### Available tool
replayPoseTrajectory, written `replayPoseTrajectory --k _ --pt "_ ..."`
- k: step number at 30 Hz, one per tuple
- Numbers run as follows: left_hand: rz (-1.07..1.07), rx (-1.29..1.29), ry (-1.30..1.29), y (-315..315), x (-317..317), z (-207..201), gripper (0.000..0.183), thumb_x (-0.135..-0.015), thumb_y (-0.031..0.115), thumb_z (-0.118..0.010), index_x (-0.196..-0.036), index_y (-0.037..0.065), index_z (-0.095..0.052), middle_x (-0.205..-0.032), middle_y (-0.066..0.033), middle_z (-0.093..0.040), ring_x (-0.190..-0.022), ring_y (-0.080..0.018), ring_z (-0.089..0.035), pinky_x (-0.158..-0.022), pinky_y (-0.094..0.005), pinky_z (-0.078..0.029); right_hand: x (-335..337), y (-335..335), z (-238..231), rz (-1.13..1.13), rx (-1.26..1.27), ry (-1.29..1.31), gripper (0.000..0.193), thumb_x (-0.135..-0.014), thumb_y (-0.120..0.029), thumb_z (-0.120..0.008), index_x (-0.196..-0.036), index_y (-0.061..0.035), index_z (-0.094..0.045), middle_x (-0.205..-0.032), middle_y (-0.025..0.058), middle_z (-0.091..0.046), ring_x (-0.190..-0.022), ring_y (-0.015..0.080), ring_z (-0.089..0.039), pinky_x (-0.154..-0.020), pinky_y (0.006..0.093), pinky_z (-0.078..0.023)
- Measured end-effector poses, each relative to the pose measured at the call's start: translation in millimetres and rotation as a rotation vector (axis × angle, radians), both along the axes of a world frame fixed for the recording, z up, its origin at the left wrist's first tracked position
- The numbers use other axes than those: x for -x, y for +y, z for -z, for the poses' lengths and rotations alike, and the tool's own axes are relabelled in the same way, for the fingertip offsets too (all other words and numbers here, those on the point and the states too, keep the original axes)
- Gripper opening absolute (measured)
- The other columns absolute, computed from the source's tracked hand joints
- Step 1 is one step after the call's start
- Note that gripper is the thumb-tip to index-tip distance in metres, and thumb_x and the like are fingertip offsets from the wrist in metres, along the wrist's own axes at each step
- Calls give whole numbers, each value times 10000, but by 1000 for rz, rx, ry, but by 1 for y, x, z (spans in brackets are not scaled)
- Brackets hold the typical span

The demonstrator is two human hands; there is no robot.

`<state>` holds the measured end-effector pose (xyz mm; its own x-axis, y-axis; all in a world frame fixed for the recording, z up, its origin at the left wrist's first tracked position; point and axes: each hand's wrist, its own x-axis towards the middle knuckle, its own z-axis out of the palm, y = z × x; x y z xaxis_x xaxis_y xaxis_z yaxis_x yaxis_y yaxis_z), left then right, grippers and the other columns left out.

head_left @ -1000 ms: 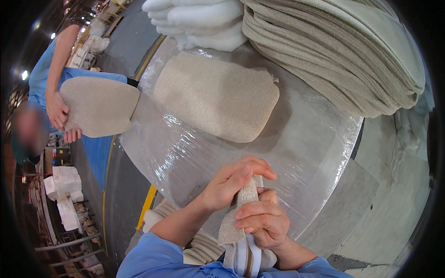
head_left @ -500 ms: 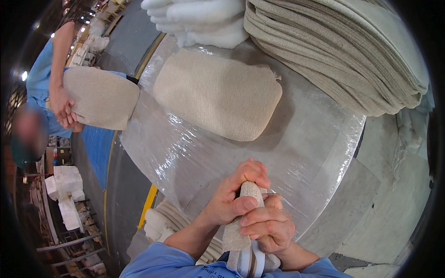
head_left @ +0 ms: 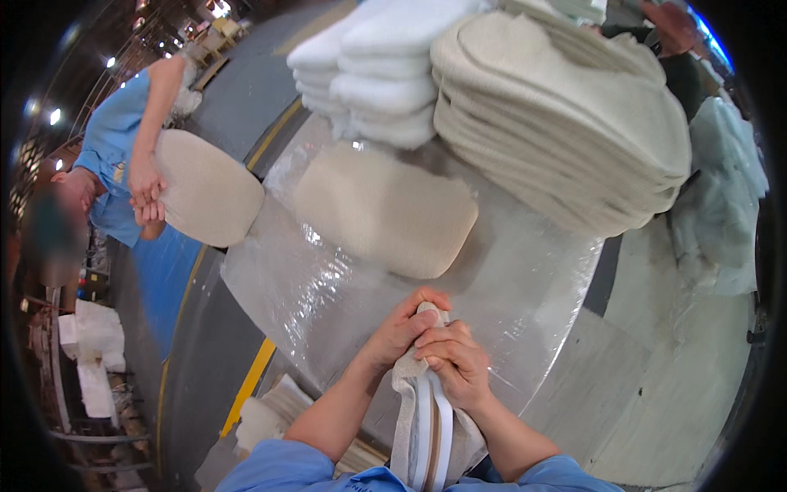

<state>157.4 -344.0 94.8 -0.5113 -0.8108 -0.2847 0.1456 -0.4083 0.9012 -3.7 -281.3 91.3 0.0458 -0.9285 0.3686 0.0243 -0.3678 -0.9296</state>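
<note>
Close to my body, both hands grip the upper end of a beige cushion cover (head_left: pixel 405 384). White edging and a brown zipper-like strip (head_left: pixel 432 430) run down its middle toward my chest. My left hand (head_left: pixel 399 334) is closed around the tip from the left, thumb pressed on the fabric. Just below, my right hand (head_left: pixel 457 361) wraps its fingers over the same end. Whether filling is inside the cover I cannot tell. Beyond my hands, a plump beige cushion (head_left: pixel 381 209) lies flat on the plastic-wrapped table (head_left: pixel 525 316).
A tall stack of beige covers or cushions (head_left: pixel 557 123) stands at the back right, beside piled white cushion inserts (head_left: pixel 377 78). At left, a co-worker in blue (head_left: pixel 115 152) holds another beige cushion (head_left: pixel 211 189). Clear plastic bags (head_left: pixel 721 197) hang at the right.
My view has tilted, showing more of the stacks. More of the cover and its strip now shows between my forearms. Both hands still grip its end, my right fingers closer to the tip.
</note>
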Motion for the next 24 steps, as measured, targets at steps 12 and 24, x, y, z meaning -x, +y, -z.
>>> replayPoseTrajectory --k 12,24 --pt "-189 3 60 -14 -14 17 402 -1010 491 -650 -1126 106 -644 -954 -6 -602 -849 -126 -599 -757 -302 -531 43 86 22 254 -587 -333 482 -1123 -393 -446 -1459 -67 -560 -1458 96 -586 -1264 198 -556 -1080 373 -424" --pt "-571 -46 400 14 -41 4 364 -1065 452 -562 -1049 95 -632 -895 -32 -630 -821 -207 -662 -754 -399 -592 68 280 28 75 -716 -424 730 -1081 -607 -403 -1572 -66 -411 -1453 85 -560 -1329 208 -509 -1122 405 -373"
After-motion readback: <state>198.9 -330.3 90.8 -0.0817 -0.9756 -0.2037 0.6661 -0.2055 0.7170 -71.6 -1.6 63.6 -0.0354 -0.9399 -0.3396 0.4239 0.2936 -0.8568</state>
